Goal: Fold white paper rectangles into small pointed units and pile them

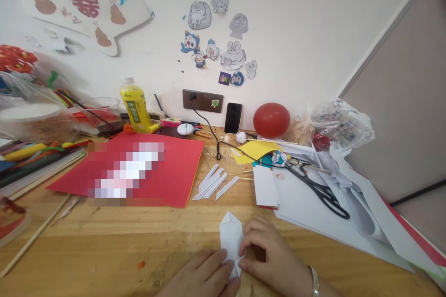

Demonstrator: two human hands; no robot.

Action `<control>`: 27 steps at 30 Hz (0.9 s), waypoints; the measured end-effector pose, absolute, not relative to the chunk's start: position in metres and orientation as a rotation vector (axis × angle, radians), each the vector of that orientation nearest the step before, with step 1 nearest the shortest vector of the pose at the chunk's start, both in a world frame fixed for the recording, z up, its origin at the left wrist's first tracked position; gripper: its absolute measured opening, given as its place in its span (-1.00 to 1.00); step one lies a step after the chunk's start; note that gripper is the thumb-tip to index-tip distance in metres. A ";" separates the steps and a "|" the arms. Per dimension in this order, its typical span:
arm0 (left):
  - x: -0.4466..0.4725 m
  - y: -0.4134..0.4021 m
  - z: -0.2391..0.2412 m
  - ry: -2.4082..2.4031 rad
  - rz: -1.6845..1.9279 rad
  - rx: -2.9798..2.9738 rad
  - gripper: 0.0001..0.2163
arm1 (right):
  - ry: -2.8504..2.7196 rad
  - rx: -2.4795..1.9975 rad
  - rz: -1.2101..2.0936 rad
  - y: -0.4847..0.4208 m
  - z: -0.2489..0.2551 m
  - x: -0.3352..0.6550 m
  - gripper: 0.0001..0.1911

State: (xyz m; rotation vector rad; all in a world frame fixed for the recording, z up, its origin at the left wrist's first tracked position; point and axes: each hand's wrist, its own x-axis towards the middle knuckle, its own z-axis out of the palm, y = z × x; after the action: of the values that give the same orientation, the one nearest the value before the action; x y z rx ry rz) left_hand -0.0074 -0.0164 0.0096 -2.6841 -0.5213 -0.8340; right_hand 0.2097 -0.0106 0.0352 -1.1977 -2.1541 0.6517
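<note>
While the left hand (209, 270), fingers bent close together, holds down the pointed white folded paper (231, 236) on the brown wooden worktop (104, 241), the right hand (270, 255) pinches its lower right edge between thumb and fingertip. Slipping left fingers could skew the crease. Counted: one folded paper, one round red balloon (272, 120), several narrow white paper strips (215, 184), overlapping too much to number surely.
</note>
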 end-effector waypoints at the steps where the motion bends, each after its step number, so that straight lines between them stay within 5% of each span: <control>1: -0.006 -0.016 0.010 -0.518 -0.798 -2.699 -0.92 | -2.141 -1.217 0.650 -0.011 0.036 0.209 -0.80; 27: -0.001 -0.021 0.007 -0.535 -0.768 -2.712 -0.85 | -2.104 -1.431 0.776 -0.015 0.049 0.199 -0.73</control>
State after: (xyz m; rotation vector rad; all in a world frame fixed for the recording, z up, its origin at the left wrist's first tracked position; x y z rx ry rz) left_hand -0.0008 -0.0213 0.0074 -2.7122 -0.5353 -0.7684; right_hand 0.1995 -0.0152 0.0493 -1.4308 -2.1039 0.7761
